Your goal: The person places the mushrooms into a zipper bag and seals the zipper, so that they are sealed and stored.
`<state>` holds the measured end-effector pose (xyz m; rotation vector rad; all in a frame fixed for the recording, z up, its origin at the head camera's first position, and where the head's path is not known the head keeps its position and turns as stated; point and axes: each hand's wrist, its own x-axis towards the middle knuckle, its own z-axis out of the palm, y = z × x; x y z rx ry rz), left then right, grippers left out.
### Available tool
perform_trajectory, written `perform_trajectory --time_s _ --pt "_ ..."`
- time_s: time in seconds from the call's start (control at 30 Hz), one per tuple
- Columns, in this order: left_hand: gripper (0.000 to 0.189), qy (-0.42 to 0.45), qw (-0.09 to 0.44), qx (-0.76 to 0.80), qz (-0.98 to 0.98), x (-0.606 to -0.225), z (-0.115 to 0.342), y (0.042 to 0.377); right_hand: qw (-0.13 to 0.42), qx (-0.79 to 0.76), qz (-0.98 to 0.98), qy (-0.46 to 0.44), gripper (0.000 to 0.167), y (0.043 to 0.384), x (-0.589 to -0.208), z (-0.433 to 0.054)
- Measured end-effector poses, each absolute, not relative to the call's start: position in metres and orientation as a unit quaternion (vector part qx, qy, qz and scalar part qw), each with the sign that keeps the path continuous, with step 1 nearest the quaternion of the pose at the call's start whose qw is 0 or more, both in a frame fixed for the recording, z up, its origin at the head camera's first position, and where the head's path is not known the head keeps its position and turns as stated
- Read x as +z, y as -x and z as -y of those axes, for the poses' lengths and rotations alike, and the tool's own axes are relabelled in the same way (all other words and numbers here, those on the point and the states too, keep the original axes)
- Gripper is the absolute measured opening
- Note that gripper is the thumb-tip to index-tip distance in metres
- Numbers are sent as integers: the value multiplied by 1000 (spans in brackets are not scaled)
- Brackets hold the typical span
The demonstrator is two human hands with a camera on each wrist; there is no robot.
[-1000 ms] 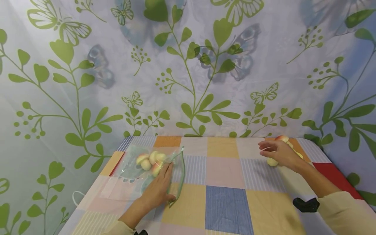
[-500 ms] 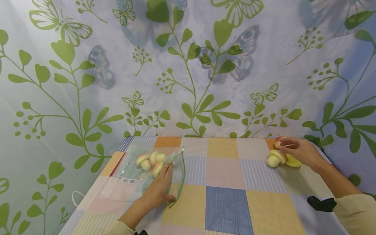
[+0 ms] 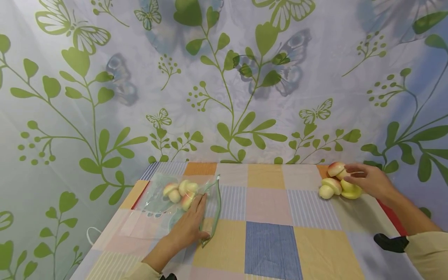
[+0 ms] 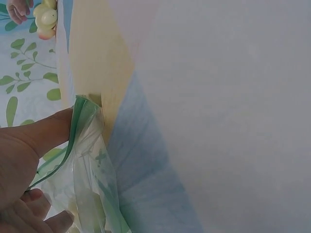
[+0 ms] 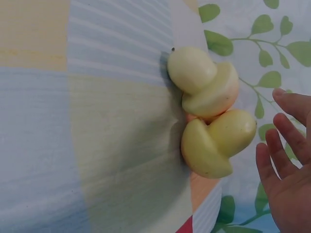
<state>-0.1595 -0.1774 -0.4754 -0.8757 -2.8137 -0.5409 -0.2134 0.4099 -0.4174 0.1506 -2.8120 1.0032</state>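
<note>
A clear zip bag (image 3: 147,206) with a green zip edge lies at the left of the table, several mushroom-shaped toys (image 3: 171,192) inside it. My left hand (image 3: 189,225) rests at the bag's mouth. In the left wrist view its thumb (image 4: 48,131) stretches out against the green zip edge (image 4: 74,131), and the mouth gapes. At the far right three more mushroom toys sit together: a reddish-capped one (image 3: 336,169) behind, a pale one (image 3: 327,189) at left and a yellow one (image 3: 351,191) at right. Just right of them is my right hand (image 3: 372,181), fingers spread and holding nothing.
A patchwork cloth (image 3: 269,245) covers the table. Behind it hangs a curtain (image 3: 224,77) printed with leaves and butterflies. A white cord loop (image 3: 92,235) shows at the table's left edge.
My right hand came over the mushroom toys, then drew back to the right, so more of the reddish and yellow ones shows. My left hand and the bag have stayed put.
</note>
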Motion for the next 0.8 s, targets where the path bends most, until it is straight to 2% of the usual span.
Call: perform_trajectory --time_s 0.37,0.8 --pt "129 287 76 -172 939 -476 178 161 44 304 950 -62 66 220 -431 -421" --pt "129 287 71 -174 939 -475 178 161 59 269 958 -73 55 217 -440 -433"
